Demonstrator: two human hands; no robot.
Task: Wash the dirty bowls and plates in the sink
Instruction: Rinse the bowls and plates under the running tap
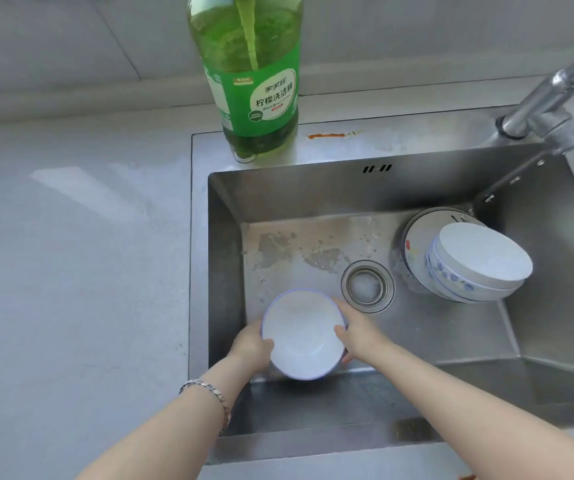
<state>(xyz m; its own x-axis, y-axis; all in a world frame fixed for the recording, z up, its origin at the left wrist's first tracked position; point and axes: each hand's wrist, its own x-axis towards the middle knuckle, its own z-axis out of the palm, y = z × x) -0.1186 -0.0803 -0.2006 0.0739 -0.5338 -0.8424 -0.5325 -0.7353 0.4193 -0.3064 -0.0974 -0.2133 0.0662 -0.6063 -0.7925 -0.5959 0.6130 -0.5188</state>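
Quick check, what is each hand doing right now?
Left hand: grips the left rim of the white bowl.
Right hand: grips the right rim of the same bowl.

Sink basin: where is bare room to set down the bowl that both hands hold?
Bare sink floor lies behind the bowl, between the left wall and the drain. The countertop left of the sink is bare too. The right corner is crowded: stacked bowls lean on a plate.
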